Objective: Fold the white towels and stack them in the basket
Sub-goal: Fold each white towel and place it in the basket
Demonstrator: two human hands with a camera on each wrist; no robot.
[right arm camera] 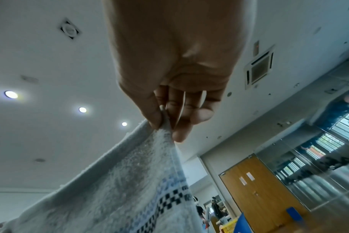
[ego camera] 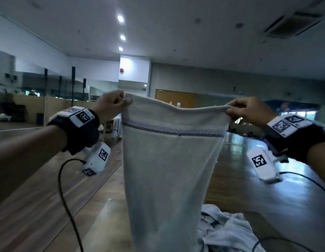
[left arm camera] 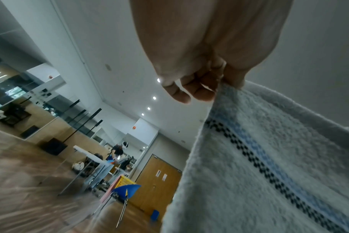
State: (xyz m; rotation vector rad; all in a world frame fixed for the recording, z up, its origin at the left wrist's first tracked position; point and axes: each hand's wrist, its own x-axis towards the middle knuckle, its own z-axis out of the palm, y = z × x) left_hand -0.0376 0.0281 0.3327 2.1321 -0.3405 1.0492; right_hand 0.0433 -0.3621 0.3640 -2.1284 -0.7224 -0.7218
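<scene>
A white towel [ego camera: 169, 160] with a blue and black checked stripe hangs full length in front of me, held up at chest height. My left hand [ego camera: 120, 102] pinches its top left corner and my right hand [ego camera: 234, 110] pinches the top right corner, so the top edge sags a little between them. In the left wrist view the left hand [left arm camera: 219, 85] pinches the towel [left arm camera: 259, 165] between thumb and fingers. The right wrist view shows the right hand [right arm camera: 162, 124] pinching the towel [right arm camera: 119, 189] corner the same way. No basket is in view.
More crumpled white towels [ego camera: 229, 231] lie on the wooden table [ego camera: 110, 224] below, right of the hanging towel. Cables [ego camera: 67, 197] trail from both wrist units. Beyond is a large hall with a wooden floor, a wooden door [ego camera: 175, 100] and other people at tables far off.
</scene>
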